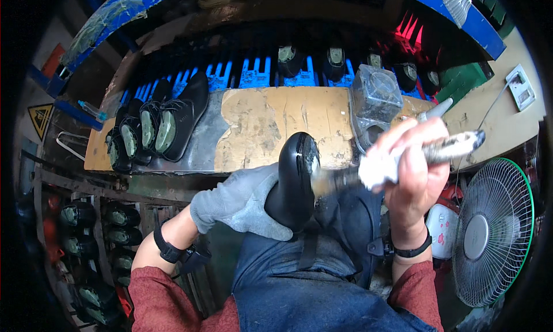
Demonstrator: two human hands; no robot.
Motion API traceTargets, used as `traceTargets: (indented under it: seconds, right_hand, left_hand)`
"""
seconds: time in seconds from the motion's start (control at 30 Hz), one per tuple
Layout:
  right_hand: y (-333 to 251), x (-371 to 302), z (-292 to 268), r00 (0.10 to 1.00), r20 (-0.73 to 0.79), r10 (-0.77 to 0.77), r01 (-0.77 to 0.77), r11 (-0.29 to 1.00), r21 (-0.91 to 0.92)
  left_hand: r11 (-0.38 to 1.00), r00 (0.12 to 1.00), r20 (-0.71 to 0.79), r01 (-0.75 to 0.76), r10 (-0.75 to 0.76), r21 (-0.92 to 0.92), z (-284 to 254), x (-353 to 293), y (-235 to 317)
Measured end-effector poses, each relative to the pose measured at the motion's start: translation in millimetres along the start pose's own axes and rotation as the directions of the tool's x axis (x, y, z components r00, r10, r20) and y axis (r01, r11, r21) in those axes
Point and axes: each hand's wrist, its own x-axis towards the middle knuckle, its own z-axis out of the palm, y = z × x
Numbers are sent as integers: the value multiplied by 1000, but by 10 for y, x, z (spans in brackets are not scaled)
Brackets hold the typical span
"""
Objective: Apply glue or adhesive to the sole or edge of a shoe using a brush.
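Currently, left hand (247, 199), in a grey glove, has its fingers curled round a black shoe (291, 179), partly opened to its width, thumb along the lower part, other fingertips mostly hidden behind it. Shoe is tilted upright, off the bench (317, 119), just on the wearer's side of its front edge, pale underside facing right. Right hand (415, 165), bare, fingers closed round the white-wrapped middle of a brush (446, 149); dark handle end points right, bristle end points left at the shoe's underside, blurred, so exact contact can't be told. Blue apron (311, 303) below both hands

On the bench: several black shoes (175, 127) side by side at the left end, near the front left corner, pale undersides showing; a squarish grey container (377, 93) toward the right end, near the far edge. Beyond the far edge, a blue-lit slatted rack (253, 72) with more dark shoes on it, red light at its right. Off the bench: shelving (99, 234) with shoes at lower left, green-rimmed fan (475, 237) at lower right, white socket plate (520, 87) on the wall at upper right
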Motion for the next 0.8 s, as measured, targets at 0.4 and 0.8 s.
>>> traceTargets:
  seconds: [0.4, 0.8]
  right_hand:
    - [398, -22, -100, 953, 272, -131, 199, 950, -240]
    - [710, -382, -618, 865, -126, 485, -500, 822, -272]
  left_hand:
    - [992, 987, 159, 52, -34, -116, -17, 108, -213]
    - [362, 941, -73, 55, -331, -931, 267, 241, -866]
